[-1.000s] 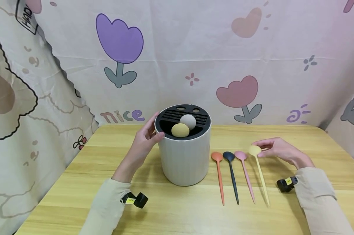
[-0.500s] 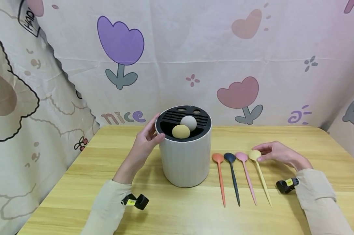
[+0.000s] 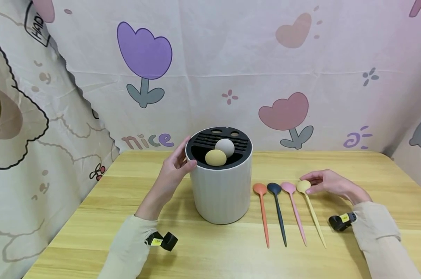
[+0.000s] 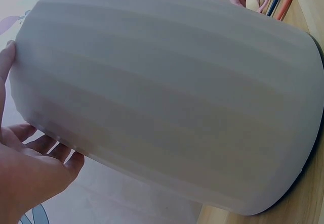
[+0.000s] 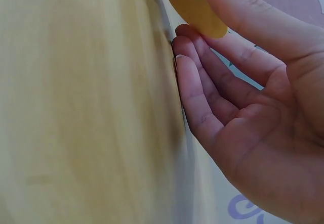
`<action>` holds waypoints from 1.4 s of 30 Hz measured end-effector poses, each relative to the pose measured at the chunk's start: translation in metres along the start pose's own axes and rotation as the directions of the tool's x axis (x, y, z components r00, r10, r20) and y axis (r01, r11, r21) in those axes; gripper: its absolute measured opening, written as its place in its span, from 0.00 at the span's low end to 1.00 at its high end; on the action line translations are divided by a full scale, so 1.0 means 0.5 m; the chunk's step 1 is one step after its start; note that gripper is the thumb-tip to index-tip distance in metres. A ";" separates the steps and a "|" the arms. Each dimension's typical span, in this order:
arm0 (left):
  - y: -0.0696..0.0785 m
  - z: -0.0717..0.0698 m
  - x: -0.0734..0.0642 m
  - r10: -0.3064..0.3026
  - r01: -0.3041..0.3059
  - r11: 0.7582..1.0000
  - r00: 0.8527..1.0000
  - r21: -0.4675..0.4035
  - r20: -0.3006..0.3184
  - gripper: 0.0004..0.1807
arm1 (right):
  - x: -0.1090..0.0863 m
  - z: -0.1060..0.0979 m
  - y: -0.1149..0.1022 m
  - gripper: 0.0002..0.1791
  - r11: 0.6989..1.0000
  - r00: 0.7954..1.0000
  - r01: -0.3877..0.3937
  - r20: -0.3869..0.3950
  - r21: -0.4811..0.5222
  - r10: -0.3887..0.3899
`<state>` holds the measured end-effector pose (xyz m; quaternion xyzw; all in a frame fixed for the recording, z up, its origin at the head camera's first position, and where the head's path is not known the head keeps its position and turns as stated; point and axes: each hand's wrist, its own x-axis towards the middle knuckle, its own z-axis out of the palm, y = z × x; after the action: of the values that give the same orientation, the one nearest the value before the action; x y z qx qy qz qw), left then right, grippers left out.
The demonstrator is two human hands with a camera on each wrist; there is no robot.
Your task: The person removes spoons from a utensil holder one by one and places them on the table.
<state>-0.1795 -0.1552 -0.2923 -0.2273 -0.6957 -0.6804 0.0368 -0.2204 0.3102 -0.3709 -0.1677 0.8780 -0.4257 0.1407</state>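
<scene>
A white ribbed utensil holder [image 3: 221,197] with a black slotted top stands upright on the table. My left hand [image 3: 173,166] grips its upper left side, thumb at the rim; the left wrist view shows several fingers [image 4: 43,145] against its wall. A pale yellow rounded piece [image 3: 215,158] and a white round piece [image 3: 225,147] sit in the holder's opening; what lies below them is hidden. My right hand [image 3: 332,185] pinches the bowl of a yellow spoon [image 3: 313,211] between thumb and fingers, low at the table. That spoon's bowl [image 5: 195,6] also shows in the right wrist view.
Left of the yellow spoon, roughly side by side, lie an orange spoon [image 3: 264,217], a dark blue spoon [image 3: 279,217] and a pink spoon [image 3: 295,217], bowls away from me. Behind the wooden table [image 3: 210,252] hangs a patterned cloth [image 3: 210,46].
My right hand has lowered the yellow spoon's bowl toward the table, and its handle tip has shifted slightly right. My left hand stays on the holder. The head view has tilted slightly.
</scene>
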 end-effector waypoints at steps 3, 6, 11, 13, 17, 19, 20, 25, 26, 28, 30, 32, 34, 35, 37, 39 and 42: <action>0.000 0.000 -0.001 0.002 -0.002 1.000 1.000 0.001 -0.002 0.51 | 0.001 0.001 -0.001 0.31 1.000 1.000 0.007 0.004 0.019 -0.007; 0.001 0.000 -0.002 0.004 -0.004 1.000 1.000 0.003 0.000 0.51 | 0.002 0.003 -0.002 0.31 1.000 1.000 0.014 0.008 0.022 -0.014; 0.000 0.001 -0.002 0.007 -0.007 1.000 1.000 0.002 0.001 0.51 | 0.003 0.005 -0.005 0.31 1.000 1.000 0.003 0.004 0.020 -0.003; 0.000 0.001 -0.003 0.005 -0.005 1.000 1.000 -0.001 0.001 0.51 | 0.003 0.005 -0.005 0.32 1.000 1.000 -0.002 0.009 0.031 0.002; 0.000 0.001 -0.004 0.005 -0.005 1.000 1.000 -0.004 0.002 0.50 | 0.002 0.004 -0.002 0.32 0.999 1.000 -0.007 0.020 0.041 0.007; 0.001 0.002 -0.003 0.008 -0.008 1.000 1.000 0.001 0.003 0.49 | 0.001 0.003 -0.002 0.32 1.000 1.000 -0.006 0.019 0.030 0.005; 0.001 0.002 -0.003 0.009 -0.009 1.000 1.000 0.003 0.003 0.50 | 0.001 0.003 -0.003 0.31 1.000 1.000 -0.001 0.017 0.012 0.001; 0.003 0.001 -0.002 0.006 -0.006 1.000 1.000 0.005 0.004 0.53 | -0.004 0.000 -0.007 0.28 0.997 1.000 0.005 -0.008 -0.080 -0.006; 0.004 0.002 -0.002 0.004 -0.004 1.000 1.000 0.006 0.003 0.53 | -0.005 -0.001 -0.008 0.28 0.996 1.000 0.000 -0.021 -0.085 -0.002; 0.004 0.002 -0.002 0.002 -0.002 1.000 1.000 0.006 0.003 0.53 | -0.009 -0.004 -0.011 0.30 0.999 0.998 -0.024 -0.050 -0.026 0.022; 0.004 0.003 0.000 0.002 -0.002 1.000 1.000 0.007 0.003 0.53 | -0.013 -0.008 -0.014 0.33 0.998 0.994 -0.055 -0.093 0.035 0.058; 0.005 0.004 0.001 0.003 -0.003 1.000 1.000 0.004 0.004 0.53 | -0.018 -0.011 -0.020 0.36 0.993 0.987 -0.078 -0.133 0.090 0.089; 0.006 0.004 0.001 0.004 -0.004 1.000 1.000 0.004 0.006 0.54 | -0.022 -0.013 -0.028 0.37 0.992 0.979 -0.083 -0.179 0.093 0.098; 0.006 0.004 0.001 0.004 -0.004 1.000 1.000 0.004 0.006 0.54 | -0.023 -0.014 -0.034 0.37 0.994 0.974 -0.077 -0.204 0.082 0.092; 0.006 0.004 0.001 0.003 -0.003 1.000 1.000 0.005 0.006 0.53 | -0.026 -0.014 -0.048 0.35 0.997 0.965 -0.050 -0.254 0.052 0.061; 0.006 0.003 0.000 0.002 -0.002 1.000 1.000 0.006 0.007 0.51 | -0.028 -0.014 -0.066 0.33 1.000 0.956 -0.014 -0.292 0.011 0.016; 0.005 0.002 -0.002 -0.003 0.003 1.000 1.000 0.008 0.010 0.48 | -0.029 -0.007 -0.099 0.29 0.999 0.947 0.037 -0.319 -0.036 -0.046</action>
<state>-0.1775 -0.1547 -0.2907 -0.2294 -0.6990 -0.6765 0.0332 -0.2003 0.2901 -0.3281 -0.1172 0.8916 -0.4370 -0.0147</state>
